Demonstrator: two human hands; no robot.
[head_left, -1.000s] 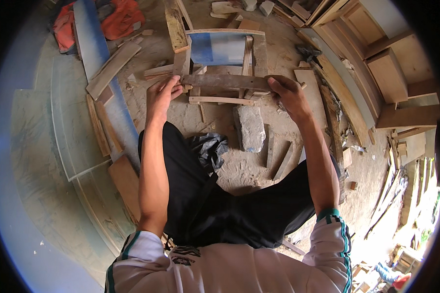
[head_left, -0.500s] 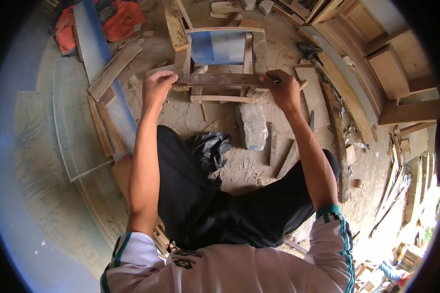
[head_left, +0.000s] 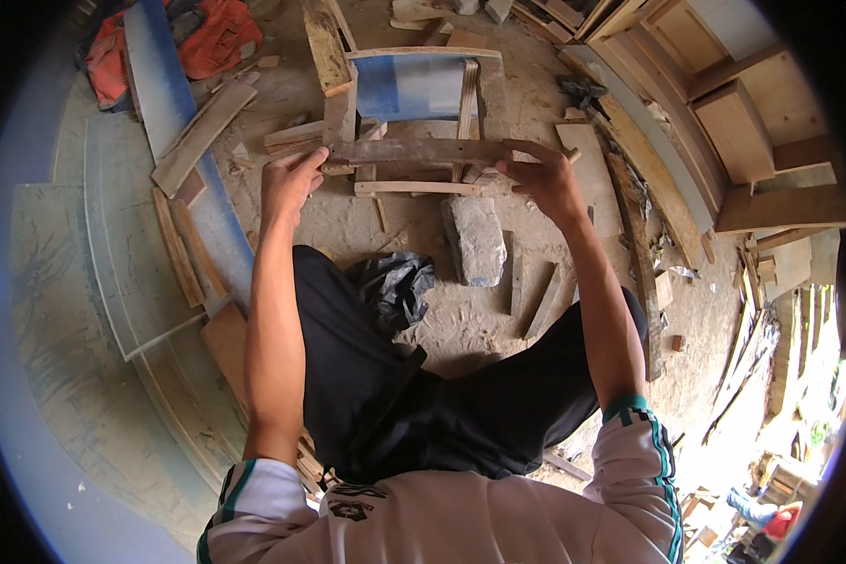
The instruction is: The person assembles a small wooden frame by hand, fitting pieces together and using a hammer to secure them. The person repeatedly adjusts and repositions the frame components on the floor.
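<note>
A brown wooden strip [head_left: 414,150] lies level between my two hands, across the near part of a small wooden frame [head_left: 494,99]. My left hand [head_left: 289,186] pinches the strip's left end, thumb on top. At the opposite end, my right hand [head_left: 547,180] holds the strip between its thumb and fingers, the index finger reaching over the edge. Behind the strip, a blue and white panel [head_left: 409,86] shows inside the frame. A thinner wooden rail [head_left: 418,188] runs along the near side. My palms hide the strip's very ends.
A grey stone block [head_left: 475,240] and a crumpled black plastic bag [head_left: 393,287] lie between my knees and the frame. Glass sheets [head_left: 113,244] and a blue-white board [head_left: 164,80] are at left. Long planks [head_left: 644,263] and wooden cabinetry [head_left: 743,132] stand at right.
The fingers of my right hand have spread and straightened somewhat at the strip's end. My left hand has turned slightly and sits a little lower. The whole view has shifted slightly.
</note>
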